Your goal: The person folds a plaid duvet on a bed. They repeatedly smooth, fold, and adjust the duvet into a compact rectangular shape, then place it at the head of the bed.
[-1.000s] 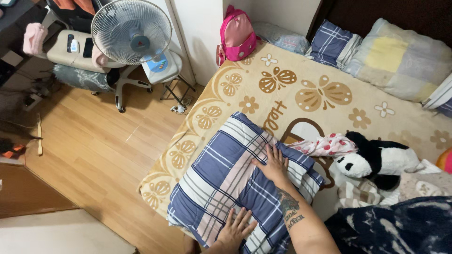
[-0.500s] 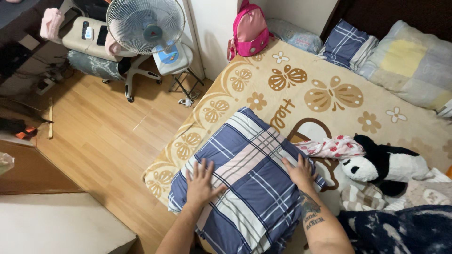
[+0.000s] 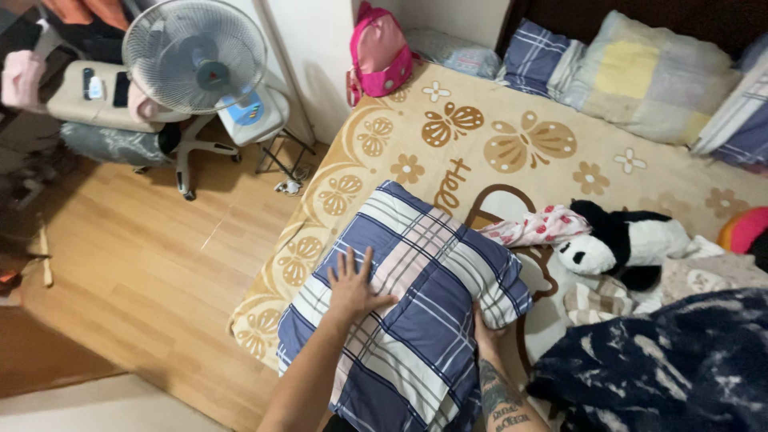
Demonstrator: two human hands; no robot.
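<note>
Two bare hands work a folded blue, white and pink plaid quilt (image 3: 416, 308) lying at the near corner of the beige butterfly-patterned bed (image 3: 512, 152). From below, the left hand (image 3: 354, 286) reaches up and lies flat on the quilt's top, fingers spread wide. At the quilt's right edge, the right hand (image 3: 483, 330) tucks under the fold; whether its hidden fingers grip cannot be told.

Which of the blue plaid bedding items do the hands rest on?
The folded blue-and-white plaid quilt at the bed's foot corner, under the left hand. The blue plaid pillows lie untouched at the headboard.
</note>
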